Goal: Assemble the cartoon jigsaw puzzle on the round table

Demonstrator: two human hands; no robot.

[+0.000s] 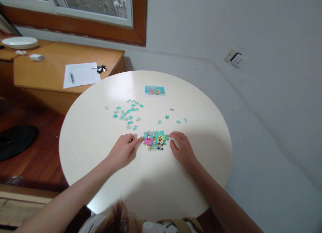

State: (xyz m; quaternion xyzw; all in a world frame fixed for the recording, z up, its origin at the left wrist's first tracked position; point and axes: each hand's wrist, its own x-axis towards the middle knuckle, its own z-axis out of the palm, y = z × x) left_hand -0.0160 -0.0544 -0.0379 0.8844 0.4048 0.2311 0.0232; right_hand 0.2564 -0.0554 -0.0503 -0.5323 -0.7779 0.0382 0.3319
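A partly joined cartoon jigsaw [155,140] lies on the round white table [105,159]. My left hand [123,150] rests on the table at its left side, fingers curled and the forefinger stretched out to touch the puzzle's left edge. My right hand [181,148] lies flat at the right side, fingers apart, fingertips at the puzzle's right edge. Neither hand holds anything. A heap of loose teal pieces [127,113] lies behind the puzzle, with a few more pieces [173,119] to the right. A small reference picture [154,90] lies farther back.
A wooden desk [52,70] to the left carries a paper sheet [80,74] with a pen, keys [100,68] and a white plate [19,42]. A dark round object [15,140] sits on the wood floor. A wall socket [235,58] is at right.
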